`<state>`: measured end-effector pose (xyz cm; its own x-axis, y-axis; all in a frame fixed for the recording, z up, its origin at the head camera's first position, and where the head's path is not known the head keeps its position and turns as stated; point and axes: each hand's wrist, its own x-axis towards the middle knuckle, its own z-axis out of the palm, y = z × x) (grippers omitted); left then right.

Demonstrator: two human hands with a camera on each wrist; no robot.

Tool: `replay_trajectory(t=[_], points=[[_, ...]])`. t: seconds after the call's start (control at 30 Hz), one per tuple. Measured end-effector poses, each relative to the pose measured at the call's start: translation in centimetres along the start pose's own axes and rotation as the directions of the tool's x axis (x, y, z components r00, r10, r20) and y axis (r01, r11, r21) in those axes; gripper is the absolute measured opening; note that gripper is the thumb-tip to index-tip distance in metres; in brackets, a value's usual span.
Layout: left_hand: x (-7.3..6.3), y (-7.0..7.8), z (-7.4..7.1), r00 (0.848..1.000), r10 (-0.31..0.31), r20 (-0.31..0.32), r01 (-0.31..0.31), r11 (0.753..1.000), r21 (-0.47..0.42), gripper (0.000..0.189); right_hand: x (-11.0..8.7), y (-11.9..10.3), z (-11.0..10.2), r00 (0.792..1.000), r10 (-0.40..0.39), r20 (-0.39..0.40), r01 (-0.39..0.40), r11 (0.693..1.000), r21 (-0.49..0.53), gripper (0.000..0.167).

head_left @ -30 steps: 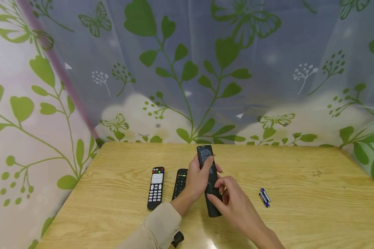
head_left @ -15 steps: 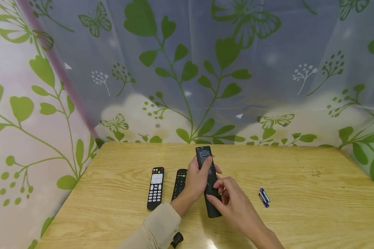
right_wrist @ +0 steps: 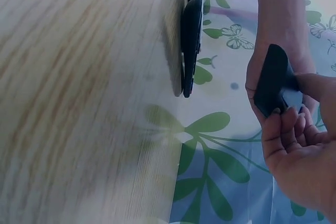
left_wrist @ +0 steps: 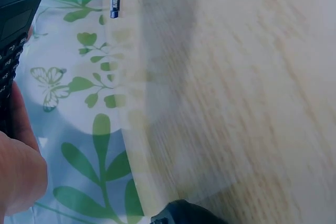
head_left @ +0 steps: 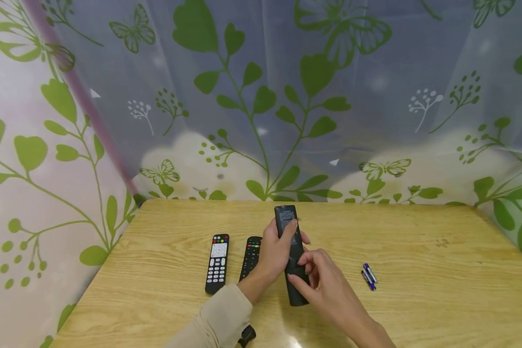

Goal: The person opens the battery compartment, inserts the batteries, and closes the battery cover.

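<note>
My left hand (head_left: pixel 275 249) grips a black remote control (head_left: pixel 296 251), its back with printed text facing up and its thumb lying across that back. The keys on its underside show in the left wrist view, where the remote control (left_wrist: pixel 14 35) stands at the left edge. My right hand (head_left: pixel 332 285) pinches the lower half of the same remote control, thumb on the near left edge and curled fingers on the right side. In the right wrist view, the right hand's fingertips (right_wrist: pixel 287 113) meet the remote control (right_wrist: pixel 272 80) while the left hand is partly hidden behind it.
Two batteries (head_left: pixel 369 276) lie side by side on the wooden table (head_left: pixel 426 290), right of the hands. A black remote with white keys (head_left: pixel 217 263) and another black remote (head_left: pixel 251 256), partly under the left forearm, lie to the left. A leaf-patterned cloth (head_left: pixel 261 96) hangs behind.
Both hands keep the same hold on the remote control. It has sunk very slightly toward the near side, with the right fingers following.
</note>
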<state>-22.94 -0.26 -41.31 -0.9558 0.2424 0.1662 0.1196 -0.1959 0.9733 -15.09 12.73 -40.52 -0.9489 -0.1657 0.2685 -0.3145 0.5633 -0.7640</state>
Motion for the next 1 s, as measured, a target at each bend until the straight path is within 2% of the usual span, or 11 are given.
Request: replay_trajectory(t=[0.2, 0.5, 0.67, 0.83, 1.0], points=[[0.1, -0.1, 0.0, 1.0, -0.018, 0.006, 0.018, 1.0, -0.014, 0.027, 0.0, 0.1, -0.2, 1.0, 0.019, 0.003, -0.019, 0.998, 0.058, 0.025], [0.1, -0.1, 0.0, 1.0, 0.021, 0.007, -0.021, 0.999, -0.044, 0.033, -0.2, 0.1, -0.1, 0.996, -0.034, -0.081, 0.035, 0.999, 0.006, 0.028], [0.1, -0.3, -0.1, 1.0, 0.015, -0.003, -0.015, 0.999, -0.031, 0.033, -0.4, -0.3, -0.1, 0.996, -0.011, -0.089, 0.004, 0.996, -0.084, 0.026], [-0.1, -0.5, -0.2, 1.0, 0.013, -0.01, -0.013, 1.0, -0.02, 0.033, -0.8, -0.9, -0.1, 0.994, -0.021, -0.11, -0.004, 0.975, -0.223, 0.025], [-0.3, -0.7, 0.0, 1.0, 0.02, 0.006, -0.02, 1.0, -0.005, 0.032, -0.9, -1.2, -0.1, 0.989, -0.01, -0.148, -0.029, 0.964, -0.264, 0.022]])
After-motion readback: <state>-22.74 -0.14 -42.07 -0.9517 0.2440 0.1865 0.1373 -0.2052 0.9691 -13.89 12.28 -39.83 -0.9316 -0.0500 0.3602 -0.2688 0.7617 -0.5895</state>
